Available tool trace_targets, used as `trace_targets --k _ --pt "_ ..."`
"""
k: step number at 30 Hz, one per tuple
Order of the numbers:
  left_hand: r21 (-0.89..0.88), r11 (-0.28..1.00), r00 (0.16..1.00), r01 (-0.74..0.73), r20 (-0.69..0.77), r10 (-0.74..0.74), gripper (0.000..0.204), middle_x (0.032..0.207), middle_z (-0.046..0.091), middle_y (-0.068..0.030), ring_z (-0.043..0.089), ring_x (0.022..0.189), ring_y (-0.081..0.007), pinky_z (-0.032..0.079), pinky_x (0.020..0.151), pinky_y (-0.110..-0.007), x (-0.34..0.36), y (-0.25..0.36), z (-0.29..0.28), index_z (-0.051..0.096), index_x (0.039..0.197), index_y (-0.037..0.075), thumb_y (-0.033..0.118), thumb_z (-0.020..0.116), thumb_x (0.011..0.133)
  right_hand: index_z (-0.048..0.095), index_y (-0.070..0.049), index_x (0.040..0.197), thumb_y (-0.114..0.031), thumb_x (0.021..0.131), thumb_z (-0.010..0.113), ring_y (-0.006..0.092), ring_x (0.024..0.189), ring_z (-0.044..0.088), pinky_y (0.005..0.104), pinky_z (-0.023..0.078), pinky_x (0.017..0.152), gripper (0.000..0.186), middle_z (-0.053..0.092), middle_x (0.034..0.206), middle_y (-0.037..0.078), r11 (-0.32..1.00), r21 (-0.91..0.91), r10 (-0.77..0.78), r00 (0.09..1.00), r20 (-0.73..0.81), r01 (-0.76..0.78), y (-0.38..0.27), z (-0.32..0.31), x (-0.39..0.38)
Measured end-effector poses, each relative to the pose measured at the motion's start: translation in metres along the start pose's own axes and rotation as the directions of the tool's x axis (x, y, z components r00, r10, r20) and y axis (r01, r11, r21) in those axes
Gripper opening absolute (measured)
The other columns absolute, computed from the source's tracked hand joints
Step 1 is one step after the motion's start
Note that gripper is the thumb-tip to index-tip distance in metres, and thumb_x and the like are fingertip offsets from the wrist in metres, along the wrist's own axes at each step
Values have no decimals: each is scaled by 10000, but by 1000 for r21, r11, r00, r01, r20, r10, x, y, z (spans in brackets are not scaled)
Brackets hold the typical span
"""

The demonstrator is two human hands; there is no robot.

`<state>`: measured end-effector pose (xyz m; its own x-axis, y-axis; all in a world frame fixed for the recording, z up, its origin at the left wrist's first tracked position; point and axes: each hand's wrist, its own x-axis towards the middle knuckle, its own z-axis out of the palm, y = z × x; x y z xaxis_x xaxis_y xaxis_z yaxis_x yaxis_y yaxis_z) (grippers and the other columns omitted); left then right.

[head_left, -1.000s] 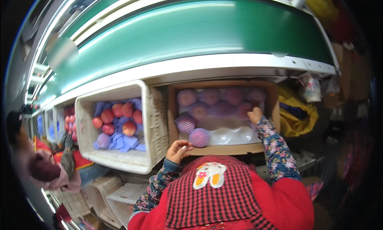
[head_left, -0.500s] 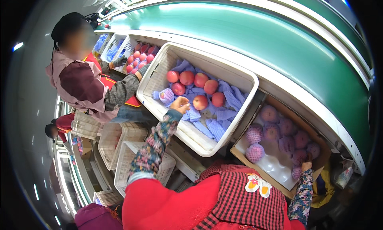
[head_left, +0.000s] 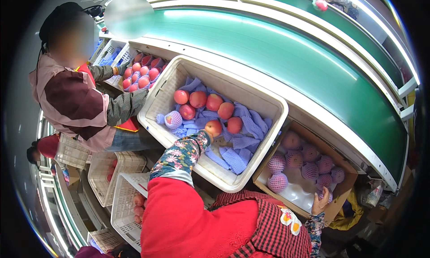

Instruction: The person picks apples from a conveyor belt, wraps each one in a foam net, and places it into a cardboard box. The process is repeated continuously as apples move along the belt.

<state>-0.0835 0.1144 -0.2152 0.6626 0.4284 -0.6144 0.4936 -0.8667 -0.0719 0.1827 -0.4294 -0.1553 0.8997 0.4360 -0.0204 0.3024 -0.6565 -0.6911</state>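
Inside the large white plastic bin (head_left: 264, 166), several bare red apples (head_left: 198, 99) lie on loose purple foam nets (head_left: 234, 159). My left hand (head_left: 207, 135) reaches in beside a yellowish-red apple (head_left: 213, 127) and seems to touch it; my sleeve hides most of the fingers. One netted apple (head_left: 173, 119) rests near the bin's left side. To the right, a cardboard box (head_left: 348, 182) holds several netted apples (head_left: 310, 171) on a pale moulded tray (head_left: 293, 196). At its near right corner, my right hand (head_left: 319, 204) has its fingers curled around a netted apple (head_left: 325, 195).
A green conveyor belt (head_left: 268, 47) with a white rail runs behind the bin. At left, a co-worker (head_left: 76, 92) reaches toward a box of netted apples (head_left: 142, 74). White crates (head_left: 118, 208) stand low at left; a yellow bag (head_left: 351, 213) lies by the cardboard box.
My left hand has gone deeper into the bin, up to the yellowish-red apple. My right hand has shifted left and nearer along the box to the corner apple. The whole view has shifted.
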Motion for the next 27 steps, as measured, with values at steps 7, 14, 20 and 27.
trace_targets --k 7,14,20,27 --pt "-408 776 783 -480 -598 170 279 780 511 -59 528 754 -235 432 692 -307 -103 40 -131 553 796 76 247 692 625 503 -14 1025 -2 755 564 153 729 554 237 447 656 277 569 804 70 867 463 -241 968 69 182 -160 16 21" --pt "-670 -171 665 -722 -741 94 546 847 563 -55 538 784 -90 446 679 -244 -182 137 -161 321 1170 58 61 648 734 473 -46 1077 -58 635 706 184 763 547 281 456 643 501 515 931 98 583 628 -798 511 320 516 -333 42 30" --pt "-607 177 627 -775 -774 89 416 734 531 -62 510 654 -96 436 571 -255 -189 147 -149 472 987 63 181 715 671 348 -27 1046 92 723 579 134 877 531 259 430 779 415 537 880 62 481 871 -664 609 434 -96 -325 48 7" --pt "-211 42 214 -977 -972 100 200 860 465 -68 481 750 -157 393 672 -266 -178 154 -173 520 759 33 208 616 772 518 0 963 6 740 626 119 849 539 258 427 762 247 579 921 52 552 755 -682 330 653 -354 -307 38 27"
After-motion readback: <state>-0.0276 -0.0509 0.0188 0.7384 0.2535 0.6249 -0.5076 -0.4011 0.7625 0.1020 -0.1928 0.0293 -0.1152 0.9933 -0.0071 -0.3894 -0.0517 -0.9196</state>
